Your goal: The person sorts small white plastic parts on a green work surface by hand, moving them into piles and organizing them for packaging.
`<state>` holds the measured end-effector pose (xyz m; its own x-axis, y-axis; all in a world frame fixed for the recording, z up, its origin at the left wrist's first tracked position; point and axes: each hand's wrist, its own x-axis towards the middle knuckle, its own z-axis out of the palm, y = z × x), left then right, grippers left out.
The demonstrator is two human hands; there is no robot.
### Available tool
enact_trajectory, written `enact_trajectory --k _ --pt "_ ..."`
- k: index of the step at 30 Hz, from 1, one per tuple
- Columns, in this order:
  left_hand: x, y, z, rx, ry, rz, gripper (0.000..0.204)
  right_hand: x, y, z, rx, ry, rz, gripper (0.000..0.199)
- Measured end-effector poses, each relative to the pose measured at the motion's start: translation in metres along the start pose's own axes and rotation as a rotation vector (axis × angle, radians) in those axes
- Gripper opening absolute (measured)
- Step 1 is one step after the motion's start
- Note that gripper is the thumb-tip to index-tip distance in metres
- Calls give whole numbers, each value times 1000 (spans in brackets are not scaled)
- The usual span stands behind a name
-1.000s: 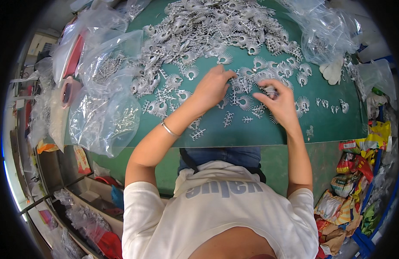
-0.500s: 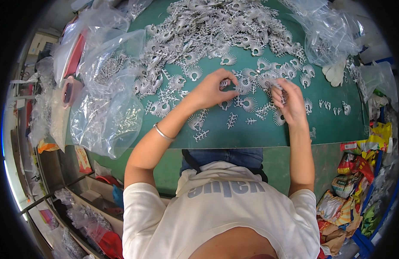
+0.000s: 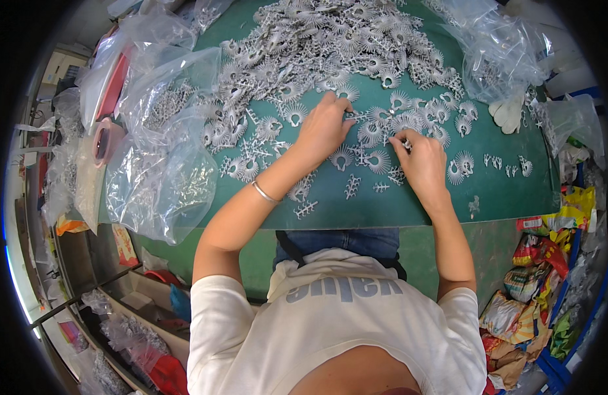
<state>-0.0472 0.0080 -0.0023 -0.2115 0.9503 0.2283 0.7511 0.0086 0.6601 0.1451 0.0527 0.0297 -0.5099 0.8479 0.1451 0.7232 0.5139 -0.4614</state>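
Observation:
My left hand (image 3: 322, 128) is over the middle of the green table, its fingers curled at the near edge of the big heap. Small pale grey pieces lie at its fingertips; what it grips is hidden. To its right, my right hand (image 3: 422, 164) pinches thumb and fingers together low over the table, on something too small to name. Between and around both hands lie flat grey fan-shaped pieces (image 3: 379, 161) with radiating spokes and a central hole. Small branched grey pieces (image 3: 352, 186) are scattered nearer to me.
A large heap of grey pieces (image 3: 343, 39) covers the table's far side. Clear plastic bags (image 3: 162, 178) lie at the left, and another bag (image 3: 498, 59) at the far right. A short row of small pieces (image 3: 493, 160) lies right on the green tabletop (image 3: 383, 214).
My left hand has moved slightly away from me and left, toward the heap. My right hand has come down and left, nearer to me. A fan piece now shows beside another, right of my right hand.

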Motion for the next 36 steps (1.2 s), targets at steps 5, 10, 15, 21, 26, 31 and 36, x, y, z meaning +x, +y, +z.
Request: enact_trajectory --k 5,10,15,21,26,31,36 --pt "-2 -7 -4 -78 62 53 14 8 12 -9 -47 114 -175 32" --pt "2 6 -29 -952 -238 -555 10 12 22 -18 -234 -27 -134 24" --pt "-20 9 -33 -1416 -318 -635 16 8 52 -35 -276 88 -75 25" --pt "-33 23 -31 -1592 -459 -558 46 12 28 -25 -157 -9 -240 43" --pt "-42 50 -38 -1565 -300 -736 40 16 47 -22 -216 -58 -169 29" --pt "-65 34 -29 -1699 -416 -721 23 9 70 -42 -162 -6 38 19" --pt "-73 39 -27 -1775 -453 -737 23 5 82 -50 116 178 185 18"
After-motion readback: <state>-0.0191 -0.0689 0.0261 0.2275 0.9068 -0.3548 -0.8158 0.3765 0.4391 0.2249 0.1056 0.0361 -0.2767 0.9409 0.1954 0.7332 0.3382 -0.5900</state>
